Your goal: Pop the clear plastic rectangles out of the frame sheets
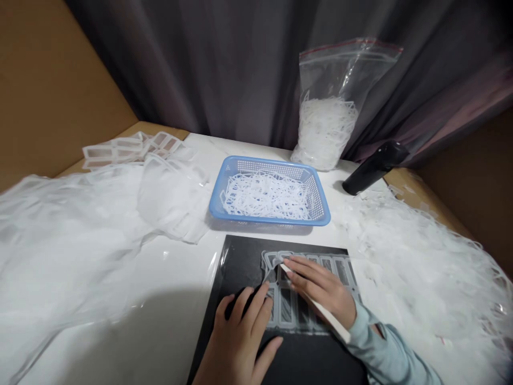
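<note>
While the head camera looked down on the white table (172,299), the black mat (240,262) lay at the near edge, in the middle. A clear plastic sheet (288,313) moulded into rows of rectangular cells lay flat on the mat, towards its far right part.

The left hand (240,337) rested on the near left edge of that sheet. Its fingers were spread apart and pressed flat, gripping nothing, with the fingertips (262,291) touching the sheet. The right hand (320,289) lay across the sheet from the right. Its fingers were closed along a thin white stick (326,319), which ran from the wrist to a tip at the sheet's far left corner. There a flap of the plastic stood lifted, just beside the left fingertips.

Beyond the mat stood a blue basket (272,220) full of white plastic scraps (264,195). Farther back and to the right, a zip bag (340,69) holding more of the same leaned against the dark curtain (220,64). A black device (374,167) lay just right of the bag.

Loose clear film (60,240) was heaped over the left side of the table, and a tangled pile of trimmings (420,267) covered the right. A stack of white frames (120,149) sat at the far left.
</note>
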A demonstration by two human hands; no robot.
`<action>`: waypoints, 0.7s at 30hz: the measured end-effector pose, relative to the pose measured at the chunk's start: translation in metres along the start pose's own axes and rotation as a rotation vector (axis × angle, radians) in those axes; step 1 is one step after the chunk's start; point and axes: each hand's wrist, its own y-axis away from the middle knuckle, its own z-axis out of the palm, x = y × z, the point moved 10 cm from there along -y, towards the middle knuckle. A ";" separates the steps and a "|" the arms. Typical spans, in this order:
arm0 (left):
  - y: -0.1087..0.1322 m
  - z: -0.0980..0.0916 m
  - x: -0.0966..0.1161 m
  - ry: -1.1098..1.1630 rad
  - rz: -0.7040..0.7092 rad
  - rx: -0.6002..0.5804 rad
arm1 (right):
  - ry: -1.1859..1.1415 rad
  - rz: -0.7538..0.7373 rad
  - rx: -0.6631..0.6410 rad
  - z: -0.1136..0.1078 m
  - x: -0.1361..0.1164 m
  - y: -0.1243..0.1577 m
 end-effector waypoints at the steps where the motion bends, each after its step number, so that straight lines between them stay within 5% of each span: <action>1: 0.000 0.000 0.000 0.004 0.000 0.002 | -0.058 0.023 0.001 -0.002 0.001 -0.002; 7: 0.001 -0.009 -0.008 0.075 -0.048 0.028 | -0.541 0.256 0.044 -0.005 0.012 -0.003; 12: 0.007 -0.013 -0.024 0.080 -0.157 0.042 | -0.500 0.343 0.092 -0.007 0.021 0.000; 21: 0.014 0.012 -0.018 -0.076 -0.092 -0.070 | -0.537 0.252 -0.091 0.015 0.015 0.002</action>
